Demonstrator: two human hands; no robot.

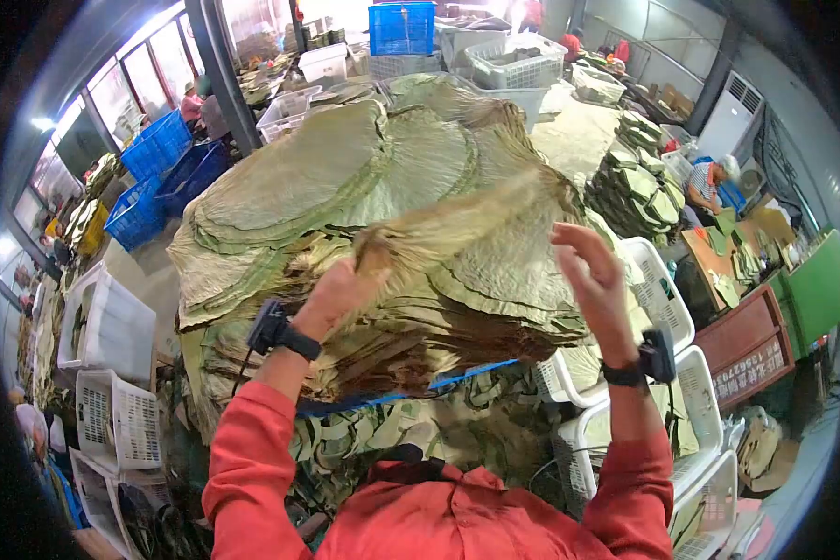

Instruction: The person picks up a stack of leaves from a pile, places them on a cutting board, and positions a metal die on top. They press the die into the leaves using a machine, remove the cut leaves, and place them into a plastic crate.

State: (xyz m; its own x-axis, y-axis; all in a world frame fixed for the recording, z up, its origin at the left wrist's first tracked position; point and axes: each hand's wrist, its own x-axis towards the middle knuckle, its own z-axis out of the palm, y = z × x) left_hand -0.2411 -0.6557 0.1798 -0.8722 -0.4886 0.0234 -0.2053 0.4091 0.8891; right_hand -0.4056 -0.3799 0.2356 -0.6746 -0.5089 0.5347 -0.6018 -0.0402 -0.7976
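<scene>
A large pile of flat, dried, fan-like leaves (289,177) in pale green and tan fills the middle. My left hand (341,294) is closed on the narrow end of one leaf (467,224), which is lifted over the pile's front and blurred by motion. That leaf stretches to the upper right. My right hand (595,275) is raised near the pile's right side, its fingers apart and nothing in them. Both wrists wear black straps with small devices.
White baskets (658,294) stand at the right, and white crates (117,420) at the left. Blue crates (159,145) are at the back left. A seated co-worker (705,187) is at the right, near a red board (747,345).
</scene>
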